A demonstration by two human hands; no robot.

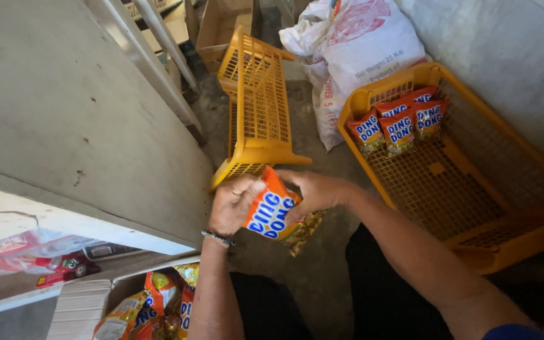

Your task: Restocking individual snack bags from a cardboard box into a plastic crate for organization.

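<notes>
Both hands hold one orange snack packet (273, 208) with a blue-and-white label in front of me, low over the floor. My left hand (232, 204) grips its left edge and wears a dark bracelet at the wrist. My right hand (313, 190) grips its upper right side. To the right a yellow plastic crate (473, 208) lies on the floor with several matching snack packets (398, 123) lined up in its far corner.
A second yellow crate (256, 104) stands on its side ahead. A white printed sack (351, 53) leans against the wall behind. A cardboard box of more packets (152, 308) sits at lower left, under a grey slab (64, 113).
</notes>
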